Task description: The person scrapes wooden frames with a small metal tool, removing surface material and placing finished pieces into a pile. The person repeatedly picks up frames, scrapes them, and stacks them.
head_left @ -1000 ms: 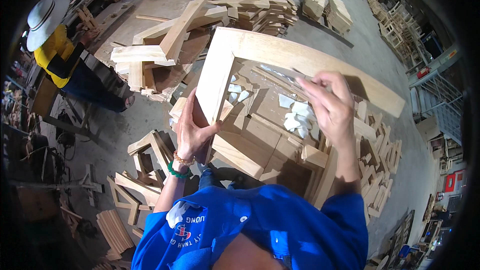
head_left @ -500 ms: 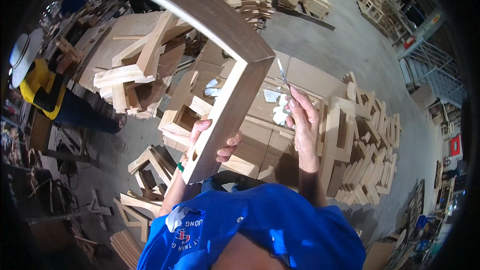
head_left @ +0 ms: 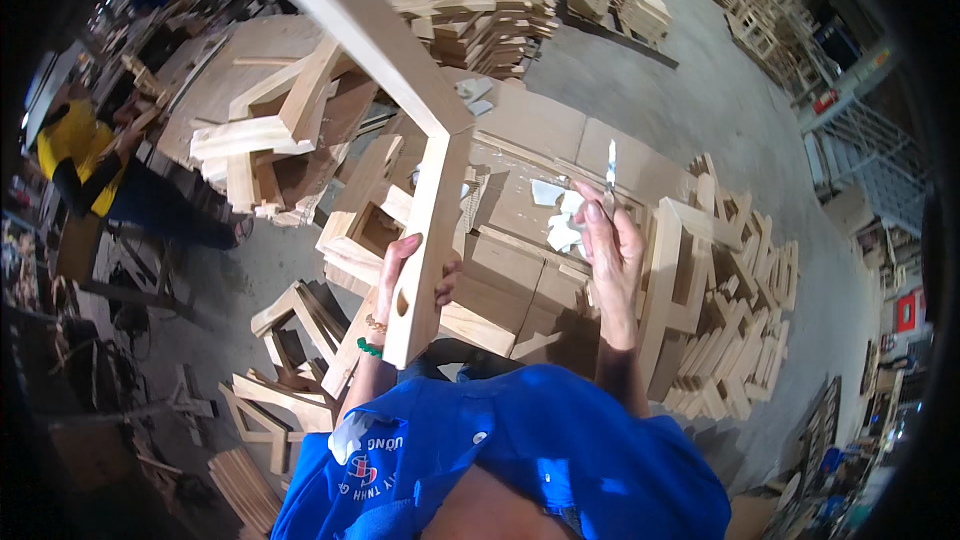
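My left hand [head_left: 393, 272] wraps round the near leg of an angled wooden frame piece [head_left: 432, 205], which has an oval hole near its lower end. The piece is raised in front of me, its other leg running up to the far left. My right hand [head_left: 616, 262], off to the right of the wood, pinches a small thin-bladed metal knife [head_left: 612, 162] with its tip up. The blade is apart from the wood. Beneath the hands, white scraps [head_left: 563, 232] lie on a cardboard-covered work surface [head_left: 530, 125].
Wooden frames are stacked at the right [head_left: 735, 310] and lower left [head_left: 290, 335]. More angled pieces [head_left: 265, 135] rest on a board at the left. Farther off are wood stacks [head_left: 480, 5]. A person in yellow and black [head_left: 85, 155] stands at the left.
The wooden piece has shifted left and turned, showing more of its pale side face. My right hand has moved slightly, and the knife now points more upright.
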`<action>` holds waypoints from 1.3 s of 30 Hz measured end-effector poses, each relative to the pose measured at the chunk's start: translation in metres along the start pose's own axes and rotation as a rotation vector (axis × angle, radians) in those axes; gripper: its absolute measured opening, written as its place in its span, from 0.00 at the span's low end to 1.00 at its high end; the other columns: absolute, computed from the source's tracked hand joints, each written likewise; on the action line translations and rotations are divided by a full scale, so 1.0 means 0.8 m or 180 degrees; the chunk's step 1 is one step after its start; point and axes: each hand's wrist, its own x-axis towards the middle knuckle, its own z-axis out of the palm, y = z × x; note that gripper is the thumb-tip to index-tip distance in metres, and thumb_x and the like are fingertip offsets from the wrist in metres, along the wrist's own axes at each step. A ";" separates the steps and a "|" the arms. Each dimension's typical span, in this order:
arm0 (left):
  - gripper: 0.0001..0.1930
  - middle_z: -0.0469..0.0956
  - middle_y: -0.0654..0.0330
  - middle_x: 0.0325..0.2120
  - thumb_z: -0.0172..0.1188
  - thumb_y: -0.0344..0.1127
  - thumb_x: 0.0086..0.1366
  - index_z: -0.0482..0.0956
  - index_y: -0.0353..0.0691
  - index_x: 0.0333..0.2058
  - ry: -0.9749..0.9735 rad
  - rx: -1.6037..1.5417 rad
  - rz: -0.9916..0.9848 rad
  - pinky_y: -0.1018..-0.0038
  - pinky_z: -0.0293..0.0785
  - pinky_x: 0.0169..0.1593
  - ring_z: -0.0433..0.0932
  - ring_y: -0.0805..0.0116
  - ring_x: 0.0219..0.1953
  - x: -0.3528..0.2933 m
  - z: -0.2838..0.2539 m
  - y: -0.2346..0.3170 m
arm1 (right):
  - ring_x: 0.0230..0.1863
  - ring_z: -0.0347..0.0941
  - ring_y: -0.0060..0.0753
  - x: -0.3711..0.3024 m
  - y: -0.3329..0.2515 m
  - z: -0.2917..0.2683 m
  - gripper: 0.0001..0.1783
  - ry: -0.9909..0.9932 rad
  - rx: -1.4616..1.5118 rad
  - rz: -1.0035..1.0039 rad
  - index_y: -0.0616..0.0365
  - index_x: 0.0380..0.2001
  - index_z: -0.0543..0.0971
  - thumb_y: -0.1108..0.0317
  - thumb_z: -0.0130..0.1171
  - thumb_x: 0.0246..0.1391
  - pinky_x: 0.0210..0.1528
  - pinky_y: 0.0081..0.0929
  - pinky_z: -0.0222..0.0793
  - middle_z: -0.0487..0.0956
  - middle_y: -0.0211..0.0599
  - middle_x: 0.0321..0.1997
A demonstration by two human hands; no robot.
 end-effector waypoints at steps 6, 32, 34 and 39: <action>0.45 0.51 0.51 0.65 0.57 0.39 0.50 0.47 0.45 0.67 0.0736 0.1658 0.1991 0.66 0.50 0.65 0.51 0.64 0.67 0.000 -0.015 0.014 | 0.30 0.65 0.12 -0.010 -0.004 -0.003 0.16 -0.0431 -0.0663 0.0318 0.58 0.49 0.77 0.62 0.49 0.64 0.30 0.12 0.59 0.73 0.24 0.29; 0.50 0.73 0.55 0.39 0.70 0.30 0.36 0.60 0.48 0.63 0.2149 0.3904 0.3751 0.67 0.73 0.41 0.74 0.59 0.38 -0.029 0.007 0.021 | 0.28 0.70 0.30 0.029 -0.069 0.100 0.27 -0.0772 -0.2352 -0.2197 0.47 0.48 0.81 0.83 0.61 0.43 0.29 0.27 0.67 0.70 0.33 0.31; 0.50 0.73 0.55 0.39 0.70 0.30 0.36 0.60 0.47 0.63 0.2108 0.3881 0.3708 0.66 0.73 0.41 0.74 0.58 0.38 -0.030 0.007 0.020 | 0.27 0.70 0.30 0.028 -0.067 0.100 0.27 -0.0775 -0.2331 -0.2148 0.46 0.48 0.80 0.84 0.60 0.43 0.29 0.28 0.67 0.70 0.33 0.30; 0.50 0.73 0.54 0.39 0.70 0.30 0.37 0.60 0.46 0.63 0.2097 0.3924 0.3666 0.66 0.73 0.40 0.73 0.58 0.37 -0.030 0.010 0.019 | 0.27 0.71 0.31 0.025 -0.068 0.104 0.27 -0.0833 -0.2186 -0.1989 0.47 0.49 0.80 0.84 0.59 0.44 0.28 0.28 0.68 0.71 0.35 0.30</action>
